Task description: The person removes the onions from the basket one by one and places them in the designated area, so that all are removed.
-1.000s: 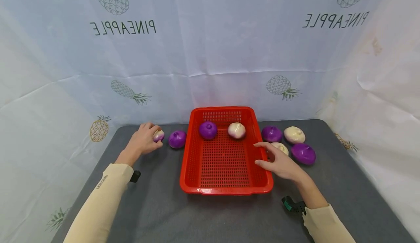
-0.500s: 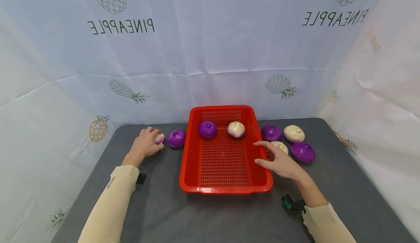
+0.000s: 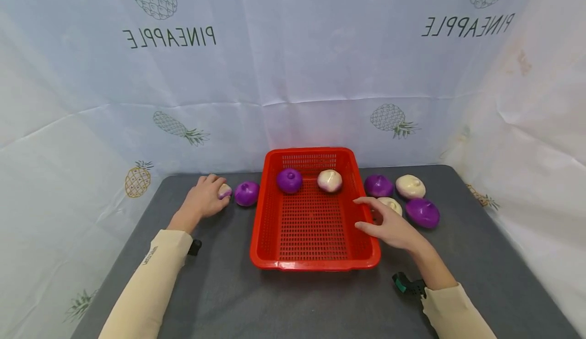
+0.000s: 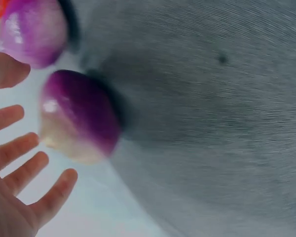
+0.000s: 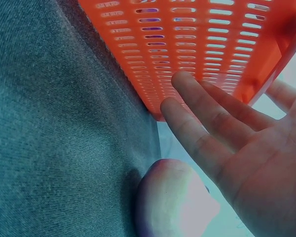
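My left hand (image 3: 204, 196) is beside a white-and-purple turnip (image 3: 225, 191) on the left of the table. In the left wrist view its fingers (image 4: 15, 149) are spread, with a gap from this turnip (image 4: 80, 117). A purple turnip (image 3: 246, 194) sits between it and the red basket (image 3: 316, 265). My right hand (image 3: 386, 225) reaches across the basket's right rim. In the right wrist view, its fairly straight fingers (image 5: 207, 133) lie along the slotted outer wall (image 5: 172, 49). A pale turnip (image 3: 390, 205) is partly hidden behind that hand.
Inside the basket, toward the back, are a purple turnip (image 3: 289, 180) and a white one (image 3: 329, 180). Right of it sit more turnips: purple (image 3: 378, 186), cream (image 3: 410, 187) and purple (image 3: 422, 213). A pineapple-print curtain (image 3: 293, 64) hangs behind the grey table (image 3: 302, 303).
My left hand has moved slightly right around the white-and-purple turnip, then drawn back a little. That turnip has shifted slightly right. My right hand and the basket have stayed put.
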`<state>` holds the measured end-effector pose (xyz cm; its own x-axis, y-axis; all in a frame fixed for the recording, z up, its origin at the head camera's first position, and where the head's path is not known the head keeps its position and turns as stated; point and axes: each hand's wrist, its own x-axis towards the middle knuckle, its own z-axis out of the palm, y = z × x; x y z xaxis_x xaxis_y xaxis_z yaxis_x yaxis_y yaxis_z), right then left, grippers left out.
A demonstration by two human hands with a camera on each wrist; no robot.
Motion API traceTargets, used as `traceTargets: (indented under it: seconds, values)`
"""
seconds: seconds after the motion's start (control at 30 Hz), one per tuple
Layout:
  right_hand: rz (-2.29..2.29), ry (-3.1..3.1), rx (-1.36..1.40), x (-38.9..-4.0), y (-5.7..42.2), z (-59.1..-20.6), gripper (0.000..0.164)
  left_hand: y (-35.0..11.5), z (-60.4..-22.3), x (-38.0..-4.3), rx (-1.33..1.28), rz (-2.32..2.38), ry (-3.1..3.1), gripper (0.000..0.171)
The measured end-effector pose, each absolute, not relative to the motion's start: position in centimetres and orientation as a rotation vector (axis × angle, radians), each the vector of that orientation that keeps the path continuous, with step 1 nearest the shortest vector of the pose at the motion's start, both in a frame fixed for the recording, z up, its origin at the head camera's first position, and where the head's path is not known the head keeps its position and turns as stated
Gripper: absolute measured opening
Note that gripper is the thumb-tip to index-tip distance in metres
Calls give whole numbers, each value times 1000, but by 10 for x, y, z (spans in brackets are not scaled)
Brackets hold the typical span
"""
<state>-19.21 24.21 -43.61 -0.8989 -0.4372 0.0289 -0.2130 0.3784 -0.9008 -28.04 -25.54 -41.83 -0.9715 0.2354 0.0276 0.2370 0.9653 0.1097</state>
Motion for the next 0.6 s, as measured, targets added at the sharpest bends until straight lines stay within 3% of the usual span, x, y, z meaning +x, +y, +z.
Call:
traceTargets:
  seconds: [0.6]
  values:
    - [-1540,2418,-577,-193,242,-438,60,-209,-374,-264,-690,-131,-2830,30]
